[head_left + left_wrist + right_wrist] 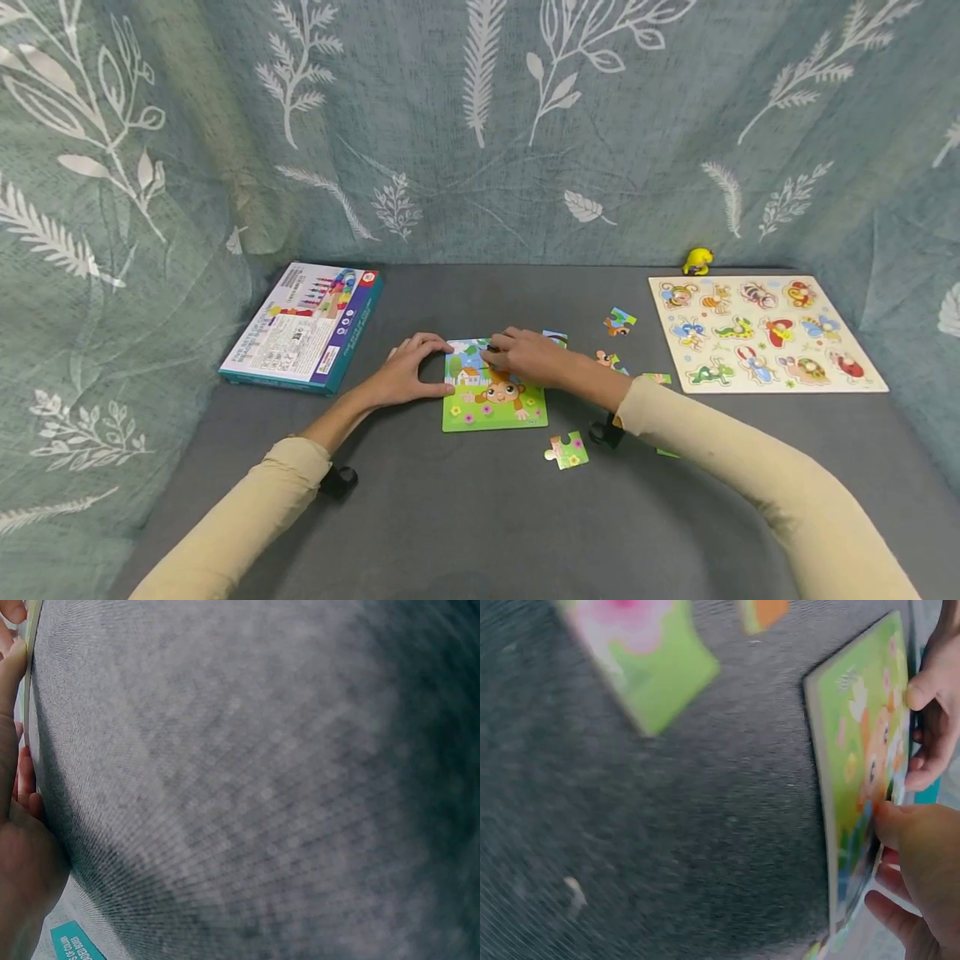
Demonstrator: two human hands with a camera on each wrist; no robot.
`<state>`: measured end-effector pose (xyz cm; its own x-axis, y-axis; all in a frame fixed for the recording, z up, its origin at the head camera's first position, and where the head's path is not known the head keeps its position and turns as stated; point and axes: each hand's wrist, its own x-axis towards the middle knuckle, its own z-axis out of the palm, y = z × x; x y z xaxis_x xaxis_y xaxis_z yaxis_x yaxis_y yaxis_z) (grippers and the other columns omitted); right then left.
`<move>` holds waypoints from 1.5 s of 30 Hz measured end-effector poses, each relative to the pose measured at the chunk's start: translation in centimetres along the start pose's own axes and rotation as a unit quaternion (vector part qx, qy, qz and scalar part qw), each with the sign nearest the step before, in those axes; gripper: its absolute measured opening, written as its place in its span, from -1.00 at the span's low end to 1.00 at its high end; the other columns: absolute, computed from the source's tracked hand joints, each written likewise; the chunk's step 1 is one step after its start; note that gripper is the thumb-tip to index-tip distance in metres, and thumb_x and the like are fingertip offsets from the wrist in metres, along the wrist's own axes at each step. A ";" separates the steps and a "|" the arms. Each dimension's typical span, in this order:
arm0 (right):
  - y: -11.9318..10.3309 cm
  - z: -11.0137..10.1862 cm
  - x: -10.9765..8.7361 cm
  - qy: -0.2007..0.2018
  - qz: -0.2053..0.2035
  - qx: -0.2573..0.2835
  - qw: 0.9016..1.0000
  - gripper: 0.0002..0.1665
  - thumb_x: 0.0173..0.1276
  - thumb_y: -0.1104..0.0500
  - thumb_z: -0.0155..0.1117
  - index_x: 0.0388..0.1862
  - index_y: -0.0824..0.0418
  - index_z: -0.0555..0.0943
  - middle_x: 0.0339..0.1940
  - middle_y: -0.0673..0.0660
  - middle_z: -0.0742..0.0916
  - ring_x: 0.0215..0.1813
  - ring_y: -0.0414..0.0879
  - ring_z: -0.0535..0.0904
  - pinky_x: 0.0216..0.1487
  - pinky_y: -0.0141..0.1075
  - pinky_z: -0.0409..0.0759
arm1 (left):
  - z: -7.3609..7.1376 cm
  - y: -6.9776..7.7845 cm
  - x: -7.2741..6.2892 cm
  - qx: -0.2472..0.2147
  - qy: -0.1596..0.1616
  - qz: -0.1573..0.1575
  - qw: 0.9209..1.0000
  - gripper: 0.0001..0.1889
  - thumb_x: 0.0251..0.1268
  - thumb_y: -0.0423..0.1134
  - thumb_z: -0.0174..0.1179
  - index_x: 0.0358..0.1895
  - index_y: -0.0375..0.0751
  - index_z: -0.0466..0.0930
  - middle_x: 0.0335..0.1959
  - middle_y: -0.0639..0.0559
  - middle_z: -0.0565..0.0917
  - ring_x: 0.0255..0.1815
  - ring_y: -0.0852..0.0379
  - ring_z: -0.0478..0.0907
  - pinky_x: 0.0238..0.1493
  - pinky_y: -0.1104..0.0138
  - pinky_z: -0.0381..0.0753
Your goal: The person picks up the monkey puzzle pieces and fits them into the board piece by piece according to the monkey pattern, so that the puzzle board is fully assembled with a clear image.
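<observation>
Beige sleeves (720, 454) are closest to me, reaching over the grey surface (435, 508) to both hands. Monkey puzzle (491, 410) lies flat between them: just right of the left hand (405, 371), partly under the right hand (532, 357). Left: thumb and fingers spread apart, tips touching the puzzle's left edge. Right: fingertips down over the picture; can't tell if they pinch a piece. Main risk as I see it: right presses hard, left braces too lightly, so the puzzle skids or seated pieces pop up. Second: black wrist mount (606, 432) is near a loose flower piece (567, 450) on the right hand's near side; a low pull-back could drag it. Room: I've got bare surface on the near side of both hands, a strip left of the left hand before the box (300, 325), more beyond the fingers up to the curtain (487, 208). Tighter to the right: scattered pieces (619, 322) around the right hand and forearm, then the insect board (723, 351).
</observation>
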<state>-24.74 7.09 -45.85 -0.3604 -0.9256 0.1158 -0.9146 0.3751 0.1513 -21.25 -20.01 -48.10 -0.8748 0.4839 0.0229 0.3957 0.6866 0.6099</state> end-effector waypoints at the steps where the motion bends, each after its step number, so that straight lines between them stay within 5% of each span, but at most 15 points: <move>1: -0.1 0.1 -0.1 0.002 0.001 -0.003 1.000 -0.65 0.46 0.17 0.14 0.18 0.12 0.61 -0.12 0.11 0.61 -0.16 -0.04 0.53 -0.15 -0.26 0.54 | 0.0 0.0 0.0 0.001 -0.001 0.000 1.000 -0.36 0.12 -0.03 0.38 0.29 -0.08 0.44 0.30 -0.17 0.35 0.27 -0.15 0.29 0.08 0.01 0.21; 7: -0.5 0.2 -0.1 -0.011 0.011 -0.018 1.000 -0.59 0.44 0.20 0.16 0.25 0.11 0.57 -0.01 0.11 0.60 -0.04 -0.02 0.55 -0.07 -0.26 0.56 | -0.2 0.1 -0.3 -0.001 -0.002 -0.004 1.000 -0.36 0.12 -0.02 0.39 0.29 -0.07 0.44 0.30 -0.16 0.35 0.27 -0.15 0.29 0.08 0.00 0.21; 25: -1.1 0.1 0.2 -0.010 0.044 -0.013 0.999 -0.56 0.47 0.16 0.14 0.30 0.05 0.53 0.06 0.14 0.56 -0.11 0.00 0.49 -0.30 -0.25 0.46 | -0.2 0.3 -0.1 0.004 -0.015 -0.013 1.000 -0.29 0.14 -0.01 0.38 0.36 -0.10 0.37 0.33 -0.17 0.32 0.32 -0.16 0.26 0.13 -0.03 0.22; 30: -0.7 -0.5 -0.4 -0.032 0.072 0.025 0.997 -0.53 0.51 0.09 0.08 0.36 0.05 0.46 0.14 0.16 0.57 0.05 0.03 0.54 -0.03 -0.16 0.54 | -0.3 0.5 0.2 0.002 -0.022 -0.016 1.000 -0.27 0.14 0.00 0.37 0.39 -0.09 0.35 0.34 -0.18 0.31 0.33 -0.17 0.25 0.11 -0.03 0.21; 33: 0.4 -1.3 -2.4 -0.031 0.107 0.084 0.990 -0.45 0.48 0.06 0.12 0.41 0.12 0.41 0.24 0.21 0.57 0.20 0.10 0.52 0.14 -0.03 0.51 | -0.2 0.6 0.4 0.003 -0.028 -0.013 1.000 -0.26 0.15 0.03 0.36 0.40 -0.07 0.33 0.35 -0.17 0.29 0.34 -0.16 0.24 0.11 -0.03 0.20; 37: 2.5 -2.5 -6.8 -0.010 0.152 0.141 0.978 -0.38 0.42 0.11 0.21 0.41 0.26 0.37 0.25 0.32 0.55 0.21 0.20 0.52 0.11 0.06 0.50 | -0.2 0.6 0.3 0.004 -0.023 -0.015 1.000 -0.26 0.14 0.01 0.37 0.40 -0.07 0.34 0.35 -0.16 0.30 0.35 -0.16 0.24 0.12 -0.04 0.19; 45: 5.9 -4.0 -16.9 -0.030 0.246 0.149 0.957 -0.34 0.37 0.17 0.27 0.38 0.38 0.36 0.21 0.42 0.54 0.18 0.30 0.50 0.11 0.13 0.48 | -0.3 0.5 -0.2 0.003 -0.019 -0.022 1.000 -0.25 0.13 0.02 0.37 0.40 -0.06 0.34 0.34 -0.17 0.30 0.34 -0.16 0.24 0.13 -0.04 0.19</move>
<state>-23.32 25.19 -43.01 -0.7626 -0.6455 0.0428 -0.6400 0.7433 -0.1947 -20.96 -19.90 -47.61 -0.8803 0.4732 -0.0335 0.3590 0.7106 0.6051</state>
